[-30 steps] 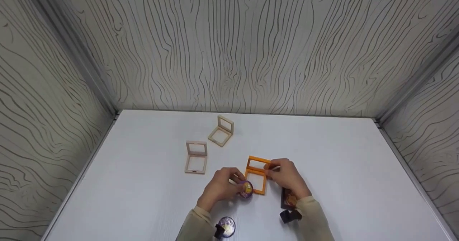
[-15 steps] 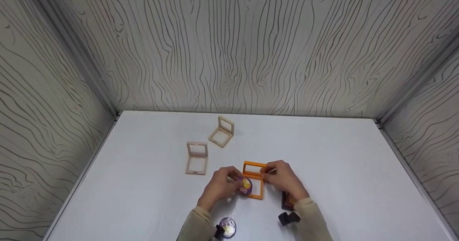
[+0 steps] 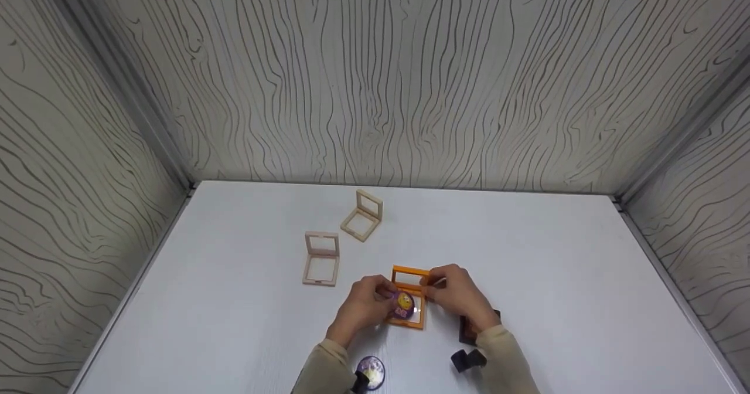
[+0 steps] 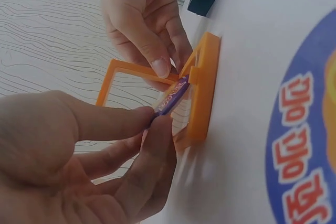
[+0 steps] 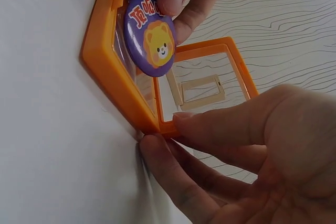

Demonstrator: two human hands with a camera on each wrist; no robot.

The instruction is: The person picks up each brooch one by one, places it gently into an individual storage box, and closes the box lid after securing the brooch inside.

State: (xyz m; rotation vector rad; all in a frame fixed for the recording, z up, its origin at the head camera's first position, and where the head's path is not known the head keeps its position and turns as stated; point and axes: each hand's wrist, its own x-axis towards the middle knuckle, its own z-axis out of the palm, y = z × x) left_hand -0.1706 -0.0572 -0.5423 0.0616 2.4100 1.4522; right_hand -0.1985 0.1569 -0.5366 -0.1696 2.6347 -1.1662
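The white table (image 3: 527, 253) lies under everything. My left and right hands both hold something, with fingers drawn in narrow: the right hand (image 3: 457, 291) pinches the unfolded orange case (image 5: 118, 90) at the right end of its hinge, and the left hand (image 3: 363, 309) pinches the purple badge (image 5: 152, 43) by its left rim. The case sits between my hands; two pale cases (image 3: 321, 255) stand far to its left, a dark case (image 3: 467, 330) to the near right. The badge is tilted over the left part of the case's base; whether it touches the clear panel (image 3: 418, 309), I cannot tell.

Gripped at one corner, the case could twist or skid if the badge pushes on it, and a slack right thumb could let the lid (image 5: 205, 49) drop onto my left fingers. The badge's slant could make its rim snag on the raised edge or dig into the panel. My left cuff could nudge the second badge (image 3: 374, 370), near and to the left.

Unfolded, the case runs near to far, base near, lid rising on the far side. The round badge has no long axis; its printed side faces up and rightward, lion far, lettering near.
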